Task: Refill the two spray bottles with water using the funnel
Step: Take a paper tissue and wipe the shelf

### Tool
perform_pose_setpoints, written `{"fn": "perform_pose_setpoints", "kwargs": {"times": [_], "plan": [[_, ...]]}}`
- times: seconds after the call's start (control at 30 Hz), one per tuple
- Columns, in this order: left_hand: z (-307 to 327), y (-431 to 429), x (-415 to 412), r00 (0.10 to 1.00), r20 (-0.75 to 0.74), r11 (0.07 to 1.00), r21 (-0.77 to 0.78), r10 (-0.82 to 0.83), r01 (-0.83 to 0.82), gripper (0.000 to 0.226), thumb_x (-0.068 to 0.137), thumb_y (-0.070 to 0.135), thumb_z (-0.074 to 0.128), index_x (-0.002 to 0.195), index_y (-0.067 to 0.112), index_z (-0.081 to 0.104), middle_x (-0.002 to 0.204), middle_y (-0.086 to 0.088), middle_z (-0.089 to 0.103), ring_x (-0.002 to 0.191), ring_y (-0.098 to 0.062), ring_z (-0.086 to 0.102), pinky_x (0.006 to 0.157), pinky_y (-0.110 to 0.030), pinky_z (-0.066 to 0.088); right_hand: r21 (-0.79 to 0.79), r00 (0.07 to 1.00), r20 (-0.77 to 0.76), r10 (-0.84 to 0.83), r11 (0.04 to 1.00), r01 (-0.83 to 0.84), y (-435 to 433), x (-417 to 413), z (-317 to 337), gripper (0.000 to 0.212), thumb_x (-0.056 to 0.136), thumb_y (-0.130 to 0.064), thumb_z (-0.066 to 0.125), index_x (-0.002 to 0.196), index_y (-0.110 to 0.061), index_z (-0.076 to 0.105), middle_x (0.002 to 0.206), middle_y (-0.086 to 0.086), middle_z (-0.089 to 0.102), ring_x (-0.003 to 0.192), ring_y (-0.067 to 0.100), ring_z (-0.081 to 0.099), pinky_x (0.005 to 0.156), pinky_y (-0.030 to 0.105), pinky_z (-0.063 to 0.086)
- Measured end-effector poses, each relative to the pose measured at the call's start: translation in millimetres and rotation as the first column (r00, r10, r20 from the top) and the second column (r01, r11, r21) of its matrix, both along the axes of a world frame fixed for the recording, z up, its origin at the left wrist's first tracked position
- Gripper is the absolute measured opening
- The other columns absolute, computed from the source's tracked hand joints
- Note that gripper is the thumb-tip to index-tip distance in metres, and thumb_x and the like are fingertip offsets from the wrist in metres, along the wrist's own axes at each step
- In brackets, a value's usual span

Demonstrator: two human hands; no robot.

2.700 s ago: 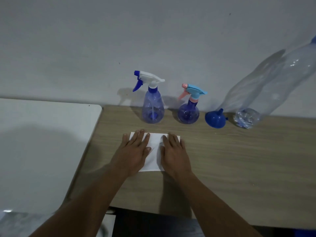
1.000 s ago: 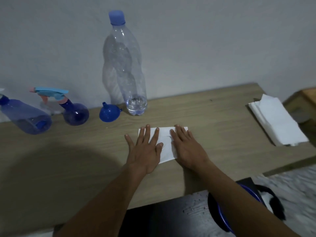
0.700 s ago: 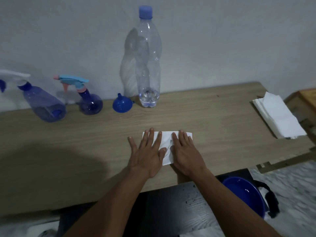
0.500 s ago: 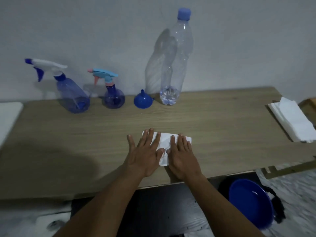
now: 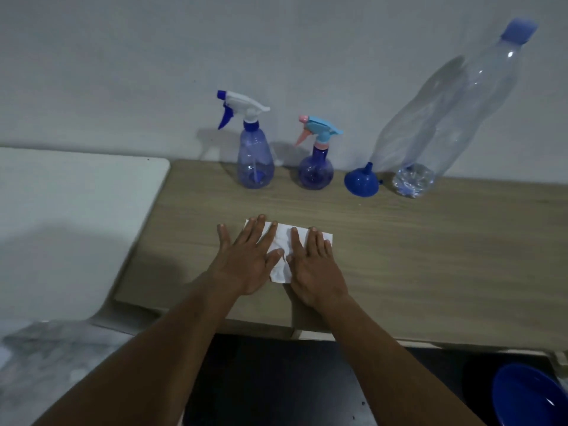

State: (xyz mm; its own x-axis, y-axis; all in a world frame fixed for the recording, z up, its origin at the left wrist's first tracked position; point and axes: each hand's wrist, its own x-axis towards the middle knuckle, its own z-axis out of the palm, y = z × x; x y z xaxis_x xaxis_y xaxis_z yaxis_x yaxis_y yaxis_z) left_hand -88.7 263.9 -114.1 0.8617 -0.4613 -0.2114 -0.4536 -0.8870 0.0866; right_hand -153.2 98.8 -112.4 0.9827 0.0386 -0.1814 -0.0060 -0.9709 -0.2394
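Observation:
Two blue spray bottles stand by the wall: a taller one with a white and blue trigger head (image 5: 255, 162) and a round one with a light blue and pink head (image 5: 316, 172). Right of them a blue funnel (image 5: 361, 181) rests wide end down. A big clear water bottle with a blue cap (image 5: 455, 118) stands further right, holding little water. My left hand (image 5: 246, 259) and my right hand (image 5: 313, 265) lie flat, fingers spread, on a white paper napkin (image 5: 279, 259) near the front of the wooden table (image 5: 430, 256).
A white surface (image 5: 70, 216) adjoins the table on the left. A blue bowl (image 5: 528, 398) sits low at the bottom right, below the table's front edge. The grey wall runs right behind the bottles.
The view swung right and then back left, so the bottles and funnel shifted across the frame. Both hands stay flat on the napkin.

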Motion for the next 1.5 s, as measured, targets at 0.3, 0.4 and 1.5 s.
{"fn": "perform_pose_setpoints", "kwargs": {"times": [0.3,0.4,1.5], "plan": [[-5.8,87.0,-25.9,0.992,0.021,0.992,0.021,0.127,-0.127,0.070,0.092,0.066,-0.007,0.155,0.037,-0.010,0.166,0.003,-0.011,0.153,-0.018,-0.008,0.112,-0.069,-0.007,0.060,0.986,0.031,0.161,0.985,-0.163,72.3,-10.6,2.9,0.062,0.107,-0.036,0.027,0.160,-0.014,0.003,0.164,0.027,-0.003,0.154,0.035,-0.006,0.125,0.046,-0.003],[-4.9,83.3,-45.8,0.991,0.045,0.992,0.022,0.125,-0.126,0.070,0.091,0.063,-0.008,0.155,0.037,-0.004,0.166,0.001,-0.004,0.153,-0.021,0.000,0.113,-0.072,-0.001,0.088,0.984,0.060,0.170,0.981,-0.174,68.6,-28.4,2.7,0.059,0.108,-0.034,0.026,0.160,-0.011,0.006,0.164,0.026,0.000,0.154,0.035,-0.004,0.123,0.043,-0.004],[-7.9,-324.5,-179.9,0.999,-0.005,0.999,-0.025,-0.042,0.041,0.060,0.099,0.057,0.001,0.154,0.038,-0.013,0.165,0.002,-0.018,0.152,-0.021,-0.016,0.115,-0.067,-0.008,-0.004,0.997,0.038,0.063,0.998,-0.063,-335.5,-187.6,-6.9,0.078,0.093,-0.048,-0.010,0.158,-0.006,0.000,0.166,0.018,-0.002,0.155,0.029,-0.006,0.124,0.036,-0.004]]}}
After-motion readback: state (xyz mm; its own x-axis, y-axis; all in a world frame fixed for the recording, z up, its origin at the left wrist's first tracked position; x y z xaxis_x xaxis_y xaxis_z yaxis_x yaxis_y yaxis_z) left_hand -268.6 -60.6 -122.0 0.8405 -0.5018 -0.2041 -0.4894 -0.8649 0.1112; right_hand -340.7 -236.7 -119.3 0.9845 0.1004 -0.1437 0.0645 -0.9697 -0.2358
